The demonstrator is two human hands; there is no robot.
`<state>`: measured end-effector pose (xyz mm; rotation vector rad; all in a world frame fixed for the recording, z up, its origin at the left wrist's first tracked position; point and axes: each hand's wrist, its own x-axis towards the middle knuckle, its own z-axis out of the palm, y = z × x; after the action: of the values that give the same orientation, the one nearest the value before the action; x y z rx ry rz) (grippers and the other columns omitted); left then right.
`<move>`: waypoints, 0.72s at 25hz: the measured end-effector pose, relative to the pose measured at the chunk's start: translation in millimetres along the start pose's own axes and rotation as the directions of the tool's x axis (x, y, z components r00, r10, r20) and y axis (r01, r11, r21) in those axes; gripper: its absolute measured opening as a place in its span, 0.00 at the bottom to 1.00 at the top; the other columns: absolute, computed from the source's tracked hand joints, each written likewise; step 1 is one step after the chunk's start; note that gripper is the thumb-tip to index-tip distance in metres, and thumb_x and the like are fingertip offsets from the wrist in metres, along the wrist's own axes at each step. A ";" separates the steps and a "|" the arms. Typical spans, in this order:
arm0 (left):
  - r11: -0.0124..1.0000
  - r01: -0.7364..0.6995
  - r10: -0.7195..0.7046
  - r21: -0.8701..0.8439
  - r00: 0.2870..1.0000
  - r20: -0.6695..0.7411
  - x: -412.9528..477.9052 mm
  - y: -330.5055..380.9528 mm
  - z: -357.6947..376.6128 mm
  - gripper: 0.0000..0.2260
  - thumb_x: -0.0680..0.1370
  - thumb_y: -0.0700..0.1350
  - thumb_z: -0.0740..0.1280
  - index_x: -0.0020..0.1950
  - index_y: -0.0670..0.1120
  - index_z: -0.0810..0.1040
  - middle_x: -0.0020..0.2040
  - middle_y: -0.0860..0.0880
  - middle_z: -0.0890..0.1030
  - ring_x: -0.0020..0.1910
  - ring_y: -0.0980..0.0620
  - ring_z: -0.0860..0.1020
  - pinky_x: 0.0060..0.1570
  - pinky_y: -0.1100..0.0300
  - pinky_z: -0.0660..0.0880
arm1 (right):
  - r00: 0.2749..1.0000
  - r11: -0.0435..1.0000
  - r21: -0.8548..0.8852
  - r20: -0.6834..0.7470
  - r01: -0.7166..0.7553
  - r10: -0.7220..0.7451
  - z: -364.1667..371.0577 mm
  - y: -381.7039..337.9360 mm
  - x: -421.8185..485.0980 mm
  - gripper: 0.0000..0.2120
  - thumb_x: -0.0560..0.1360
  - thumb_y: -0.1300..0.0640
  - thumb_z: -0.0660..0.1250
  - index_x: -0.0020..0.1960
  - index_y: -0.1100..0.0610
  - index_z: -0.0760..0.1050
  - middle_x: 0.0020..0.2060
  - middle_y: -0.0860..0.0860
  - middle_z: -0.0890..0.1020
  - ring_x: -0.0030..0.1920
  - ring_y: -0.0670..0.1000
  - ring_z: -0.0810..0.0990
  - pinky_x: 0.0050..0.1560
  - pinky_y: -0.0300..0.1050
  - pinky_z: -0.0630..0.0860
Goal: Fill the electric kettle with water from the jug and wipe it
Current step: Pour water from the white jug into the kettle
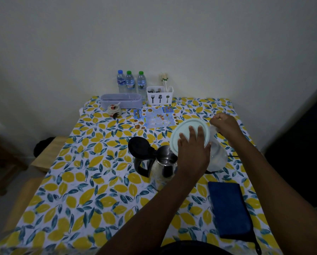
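1. Kettle (163, 167) stands near the middle of the table (91, 181), its black lid (138, 146) flipped open to the left and its steel mouth bare.
2. Jug (217, 155), clear plastic, is tilted over the kettle from the right, with its pale round lid (183, 133) facing the camera just above the kettle's mouth.
3. Left hand (192, 151) lies flat on the jug lid, fingers (191, 132) spread across it; this grip presses rather than clasps.
4. Right hand (225, 126) has its grip clenched around the jug's handle at the far side, holding the jug off the table.
5. Whether water is flowing cannot be told.
6. Blue cloth (229, 208) lies folded on the table to the right of the kettle, near the front, apart from both hands.
7. At the far edge, against the wall, stand three bottles (130, 82), a white cutlery holder (160, 97) and a lilac box (121, 101).
8. Small jar (114, 111) sits in front of the box, and a leaflet (155, 117) lies flat beside it.
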<state>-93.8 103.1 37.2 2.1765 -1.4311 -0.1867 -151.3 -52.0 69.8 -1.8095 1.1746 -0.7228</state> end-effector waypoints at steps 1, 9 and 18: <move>1.000 0.001 -0.001 -0.003 1.000 -0.001 -0.6 0.0 -0.6 0.27 0.83 0.55 0.52 0.78 0.46 0.50 0.79 0.39 0.54 0.74 0.29 0.54 0.73 0.39 0.56 | 1.000 1.000 -0.001 0.004 0.005 -0.005 -0.1 -0.9 -0.6 0.07 0.69 0.57 0.68 0.33 0.53 0.73 0.30 0.50 0.75 0.30 0.49 0.72 0.31 0.41 0.69; 0.999 0.017 -0.017 -0.035 1.000 0.001 -5.8 2.4 -4.0 0.27 0.83 0.56 0.51 0.78 0.46 0.49 0.79 0.40 0.53 0.75 0.30 0.53 0.74 0.40 0.55 | 1.000 1.000 -0.019 0.005 0.017 -0.017 -1.3 -3.8 -4.5 0.06 0.68 0.57 0.68 0.33 0.53 0.73 0.30 0.50 0.75 0.30 0.48 0.72 0.31 0.41 0.69; 0.999 0.015 -0.015 -0.041 1.000 -0.002 -8.6 2.8 -4.9 0.27 0.83 0.56 0.51 0.78 0.46 0.50 0.79 0.40 0.53 0.75 0.30 0.53 0.74 0.40 0.55 | 1.000 0.999 -0.046 0.003 0.015 -0.015 -0.9 -3.9 -5.3 0.06 0.69 0.57 0.68 0.35 0.54 0.74 0.31 0.50 0.76 0.31 0.49 0.72 0.32 0.42 0.69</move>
<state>-97.9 111.6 41.3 2.1548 -1.3981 -0.2173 -152.5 -46.7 73.5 -1.8584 1.1855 -0.7067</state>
